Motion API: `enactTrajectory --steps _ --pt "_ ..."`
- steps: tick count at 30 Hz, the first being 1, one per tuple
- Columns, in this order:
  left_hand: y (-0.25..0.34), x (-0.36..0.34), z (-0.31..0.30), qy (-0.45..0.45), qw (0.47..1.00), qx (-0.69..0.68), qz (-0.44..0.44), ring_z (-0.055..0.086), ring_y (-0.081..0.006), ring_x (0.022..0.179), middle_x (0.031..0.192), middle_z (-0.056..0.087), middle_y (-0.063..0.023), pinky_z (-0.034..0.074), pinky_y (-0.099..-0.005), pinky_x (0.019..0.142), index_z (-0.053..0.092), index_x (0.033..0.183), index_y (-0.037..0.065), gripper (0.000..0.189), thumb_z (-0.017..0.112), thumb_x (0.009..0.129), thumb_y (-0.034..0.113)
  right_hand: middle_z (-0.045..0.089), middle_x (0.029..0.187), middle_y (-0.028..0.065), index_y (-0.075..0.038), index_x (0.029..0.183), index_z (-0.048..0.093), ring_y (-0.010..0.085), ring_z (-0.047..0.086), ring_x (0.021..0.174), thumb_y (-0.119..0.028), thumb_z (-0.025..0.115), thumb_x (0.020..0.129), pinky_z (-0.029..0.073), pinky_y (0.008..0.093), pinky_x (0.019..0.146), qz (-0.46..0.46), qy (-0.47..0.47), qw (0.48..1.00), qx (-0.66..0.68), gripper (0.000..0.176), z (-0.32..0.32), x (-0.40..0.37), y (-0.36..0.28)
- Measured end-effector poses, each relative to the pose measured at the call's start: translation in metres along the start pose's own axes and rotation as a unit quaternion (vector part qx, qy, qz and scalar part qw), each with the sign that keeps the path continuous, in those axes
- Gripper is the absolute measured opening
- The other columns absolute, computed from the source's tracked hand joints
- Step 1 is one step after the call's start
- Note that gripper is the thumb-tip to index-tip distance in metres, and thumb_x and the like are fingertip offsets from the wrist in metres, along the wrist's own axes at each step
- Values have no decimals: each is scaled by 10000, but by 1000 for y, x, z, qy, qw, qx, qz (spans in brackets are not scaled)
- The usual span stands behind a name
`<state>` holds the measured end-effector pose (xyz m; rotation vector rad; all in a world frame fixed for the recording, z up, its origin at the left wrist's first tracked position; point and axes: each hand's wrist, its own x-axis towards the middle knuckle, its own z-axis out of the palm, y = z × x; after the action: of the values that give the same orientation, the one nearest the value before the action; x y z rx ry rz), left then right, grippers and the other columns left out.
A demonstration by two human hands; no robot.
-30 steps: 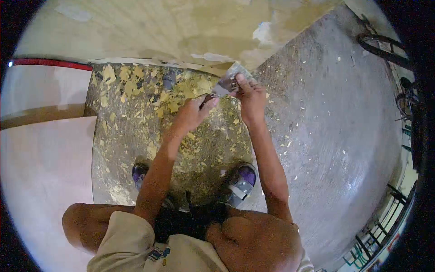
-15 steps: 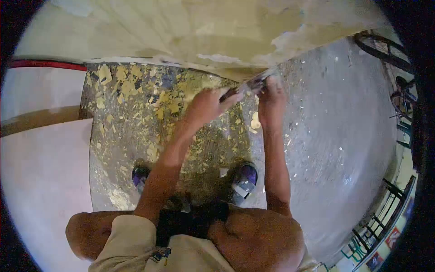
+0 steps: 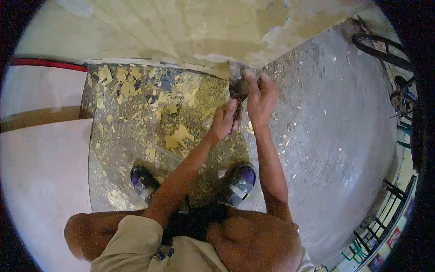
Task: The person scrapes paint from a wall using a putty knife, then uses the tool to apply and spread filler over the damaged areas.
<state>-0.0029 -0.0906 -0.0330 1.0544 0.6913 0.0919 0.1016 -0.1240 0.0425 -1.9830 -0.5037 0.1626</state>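
Note:
My left hand (image 3: 222,121) is closed around the dark handle of a paint scraper. Up against the foot of the yellow wall (image 3: 181,34), near its corner, is the scraper's (image 3: 236,76) wide, dirty metal blade. My right hand (image 3: 262,102) grips the blade's right side, its fingertips close to the wall. Part of the handle is hidden behind my left fingers. Patches of lighter, bare surface show on the wall just above the blade.
Yellow paint flakes (image 3: 179,136) litter the grey floor (image 3: 326,136) between my shoes (image 3: 244,177) and the wall. A pale panel (image 3: 45,167) stands at the left. At the far right are a bicycle wheel (image 3: 383,50) and a dark metal rack (image 3: 376,226).
The scraper has swung from a slant to nearly upright, its blade now at the wall. My left hand has moved right; my right hand has shifted slightly left.

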Motion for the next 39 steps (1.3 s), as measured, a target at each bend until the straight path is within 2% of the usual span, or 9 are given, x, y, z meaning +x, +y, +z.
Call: enactTrajectory --steps 12,15,18,19,22,23,26,34,39 --pt "-13 12 58 63 984 -50 160 318 -95 316 440 378 16 255 -254 309 437 669 75 497 274 948 452 587 665 191 -52 813 638 350 571 582 -267 573 832 436 419 532 -144 -10 978 -148 225 -6 12 -5" --pt "-34 25 73 66 981 -185 -8 362 -96 336 484 438 16 274 -249 316 511 781 60 452 305 949 426 600 703 179 -58 805 647 349 578 607 -235 554 844 444 414 544 -179 0 965 -192 205 -8 8 -4" --pt "-92 54 87 119 957 15 264 543 -74 715 942 561 -41 437 -215 536 357 1265 51 464 327 949 389 612 754 178 -35 795 649 358 581 640 -265 534 857 451 409 571 -191 -14 958 -212 264 -12 12 -26" --pt "-97 38 63 3 984 45 171 367 -166 1193 1307 383 -50 323 -321 998 302 1326 79 451 400 943 298 610 752 184 -24 791 641 363 580 640 -281 539 854 452 404 564 -152 -46 955 -251 284 -16 13 -34" --pt "-8 12 77 -17 954 -299 -6 556 -136 825 970 557 -43 461 -279 726 386 1230 58 565 220 935 510 620 763 194 -13 848 635 324 616 677 -349 573 827 479 375 601 -79 -96 965 -231 343 -40 3 -15" --pt "14 -3 77 7 963 -268 -21 446 -185 1124 1201 483 -84 349 -306 972 378 1268 70 574 162 943 492 637 802 191 -35 906 641 314 633 715 -358 587 814 498 380 637 -33 -97 981 -166 341 -48 -9 -4" --pt "7 -3 53 -10 999 6 51 512 -176 998 1048 552 -65 398 -300 887 466 1189 66 652 104 923 539 627 903 199 -15 1075 573 273 628 787 -316 620 805 487 358 670 38 -114 993 -10 407 -63 -49 19" --pt "19 11 53 139 965 136 176 515 -133 853 915 562 -55 419 -303 766 509 1076 33 594 250 919 545 629 833 195 -79 1165 527 329 618 663 -247 584 842 480 390 618 42 -99 986 -126 368 -66 -62 30" --pt "66 21 37 -6 971 -211 109 560 -200 771 899 554 -94 483 -351 674 499 1044 46 456 440 891 472 630 804 190 -55 1050 612 326 626 665 -200 611 827 486 368 591 -30 -22 987 -157 266 -53 -75 22"
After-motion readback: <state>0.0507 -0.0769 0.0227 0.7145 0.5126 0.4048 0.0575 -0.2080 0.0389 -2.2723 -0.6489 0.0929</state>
